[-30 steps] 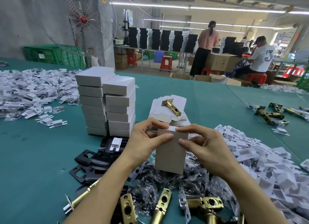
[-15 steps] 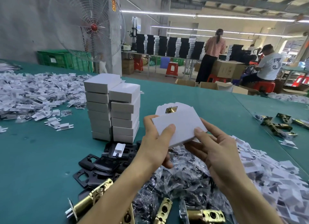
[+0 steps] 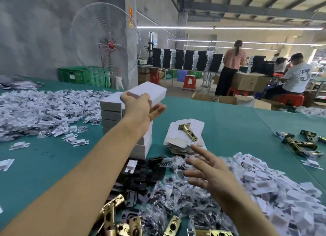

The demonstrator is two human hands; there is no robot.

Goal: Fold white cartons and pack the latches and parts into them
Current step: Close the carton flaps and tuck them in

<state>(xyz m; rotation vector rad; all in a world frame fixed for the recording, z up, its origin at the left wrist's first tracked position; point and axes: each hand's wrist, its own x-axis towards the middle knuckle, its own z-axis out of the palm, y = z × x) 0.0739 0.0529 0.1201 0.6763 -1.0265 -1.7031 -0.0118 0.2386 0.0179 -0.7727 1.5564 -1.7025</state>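
A grey wall (image 3: 35, 33) backs a big round fan (image 3: 105, 42) and a green crate (image 3: 79, 76). Strip lights (image 3: 229, 28) run under the beamed ceiling (image 3: 247, 3); red stools (image 3: 189, 82) stand on the floor.

Smooth, matt white paperboard is seen in the white carton (image 3: 151, 90) at upper centre and in the stacked cartons (image 3: 111, 110) below it. The same dull card is seen in the flat blanks (image 3: 183, 128) at centre. A glossy, brass-coloured metal finish is shown by the latch (image 3: 187, 132) laid on them and by the latches (image 3: 111, 214) along the bottom edge. The plates (image 3: 150, 172) at lower centre are finished in matt black; metal or plastic cannot be told. Crinkled, shiny clear plastic film is seen in the small bags (image 3: 176, 197). The table (image 3: 44, 165) is covered in a matt teal, cloth-like surface. The fan guard (image 3: 105, 24) at upper left is made of thin pale wire.
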